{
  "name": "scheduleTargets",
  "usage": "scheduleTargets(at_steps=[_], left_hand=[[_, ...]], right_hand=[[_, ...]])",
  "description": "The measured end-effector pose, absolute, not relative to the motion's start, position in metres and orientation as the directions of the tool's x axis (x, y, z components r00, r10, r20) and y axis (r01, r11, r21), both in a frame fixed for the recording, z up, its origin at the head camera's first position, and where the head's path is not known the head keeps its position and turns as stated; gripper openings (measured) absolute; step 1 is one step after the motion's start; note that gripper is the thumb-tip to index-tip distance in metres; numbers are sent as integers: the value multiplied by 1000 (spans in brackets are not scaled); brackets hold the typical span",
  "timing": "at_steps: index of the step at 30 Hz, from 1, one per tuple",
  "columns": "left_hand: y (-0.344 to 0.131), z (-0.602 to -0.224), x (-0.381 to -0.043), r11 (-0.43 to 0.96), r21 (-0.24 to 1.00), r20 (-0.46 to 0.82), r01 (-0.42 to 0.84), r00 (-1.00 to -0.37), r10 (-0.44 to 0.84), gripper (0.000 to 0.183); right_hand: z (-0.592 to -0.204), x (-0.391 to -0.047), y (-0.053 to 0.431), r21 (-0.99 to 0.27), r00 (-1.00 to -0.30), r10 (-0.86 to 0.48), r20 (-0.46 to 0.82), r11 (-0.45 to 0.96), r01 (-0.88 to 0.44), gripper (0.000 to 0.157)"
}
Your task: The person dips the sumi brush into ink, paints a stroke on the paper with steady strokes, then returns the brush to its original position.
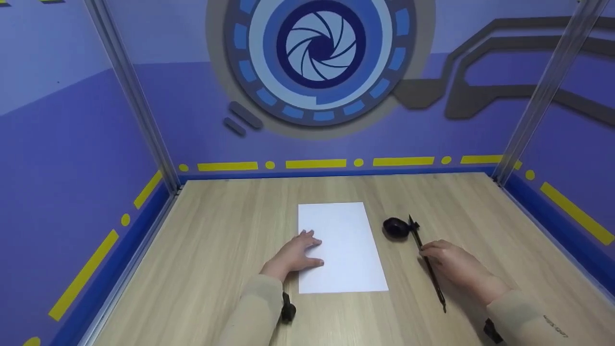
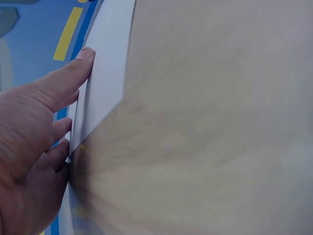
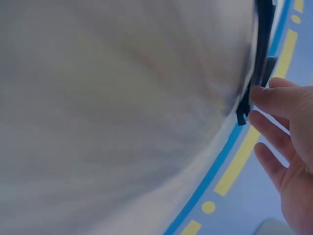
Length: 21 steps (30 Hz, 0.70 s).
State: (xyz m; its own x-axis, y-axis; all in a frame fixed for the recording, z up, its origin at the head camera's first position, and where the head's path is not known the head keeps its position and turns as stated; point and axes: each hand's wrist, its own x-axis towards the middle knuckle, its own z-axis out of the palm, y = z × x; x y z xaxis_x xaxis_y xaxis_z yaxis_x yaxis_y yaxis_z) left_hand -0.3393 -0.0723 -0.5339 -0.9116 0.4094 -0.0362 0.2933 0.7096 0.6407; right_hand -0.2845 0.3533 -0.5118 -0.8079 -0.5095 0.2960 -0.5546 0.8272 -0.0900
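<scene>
A sheet of white paper (image 1: 343,250) lies on the table. My left hand (image 1: 295,253) rests on its left edge with fingers spread; in the left wrist view the thumb (image 2: 73,73) extends along the paper (image 2: 110,63). To the right of the sheet, my right hand (image 1: 454,262) pinches a slim black writing brush (image 1: 432,276) near its middle. The brush's pointed tip faces away from me, beside a rounded black dish-like object (image 1: 396,228) whose inside I cannot make out. In the right wrist view, thumb and fingertips (image 3: 261,95) meet at the dark brush shaft (image 3: 264,34).
The wood-grain table (image 1: 226,230) is enclosed by a blue back wall (image 1: 192,115) and side walls with yellow markings. Metal posts (image 1: 139,105) stand at the back corners. Each wrist carries a small black strapped device (image 1: 288,308).
</scene>
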Motion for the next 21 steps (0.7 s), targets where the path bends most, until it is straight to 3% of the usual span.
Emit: scheduleTargets(at_steps=[5,14,21], left_hand=[[-72,-532,-339,712,635,-43,300,-907,420,58],[-72,-534,-341,712,638,-41,294,-910,413,59],[-72,-534,-340,712,636,-44,297,-907,418,60]], right_hand=[[-517,-289,356,8,-700,-605,379,759,-651,27],[-517,-295,359,80,-634,-704,319,687,-722,35],[-520,-302,365,274,-482,-814,325,569,-775,40]])
